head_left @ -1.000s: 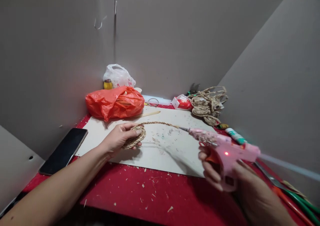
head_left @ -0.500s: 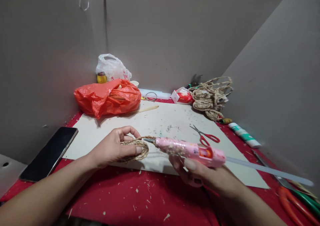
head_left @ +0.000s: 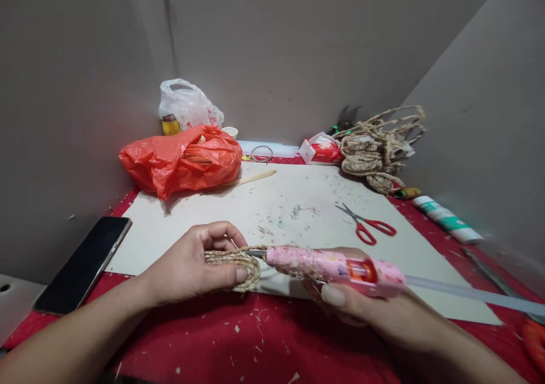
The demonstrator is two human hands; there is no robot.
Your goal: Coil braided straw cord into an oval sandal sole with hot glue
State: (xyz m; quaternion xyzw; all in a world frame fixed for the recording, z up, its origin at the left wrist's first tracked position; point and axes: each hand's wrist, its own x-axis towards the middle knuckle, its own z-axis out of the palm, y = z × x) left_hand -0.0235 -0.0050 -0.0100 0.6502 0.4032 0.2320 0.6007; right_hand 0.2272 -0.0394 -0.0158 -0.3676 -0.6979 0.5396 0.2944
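Note:
Between the thumb and fingers of my left hand (head_left: 204,262) is a flat oval coil of braided straw cord (head_left: 251,273). A strand of the cord runs off the coil's top edge to the right, behind the glue gun. My right hand (head_left: 357,302) is wrapped round a pink hot glue gun (head_left: 310,262), held level and pointing left. The metal nozzle (head_left: 256,254) is at the coil's upper right edge, by the strand; whether it touches cannot be made out. A long clear glue stick (head_left: 472,293) sticks out of the gun's back.
Red-handled scissors (head_left: 366,223) lie on the white board (head_left: 306,191), right of centre. An orange plastic bag (head_left: 183,160) stands back left, a phone (head_left: 85,265) at left. Bundled straw cord (head_left: 370,151) and a tissue pack (head_left: 321,148) sit back right, near a green-and-white roll (head_left: 447,219).
The glue gun's nozzle has come closer in over the coil's edge, and the gun is slightly lower. The view has shifted a little. Both hands keep their hold.

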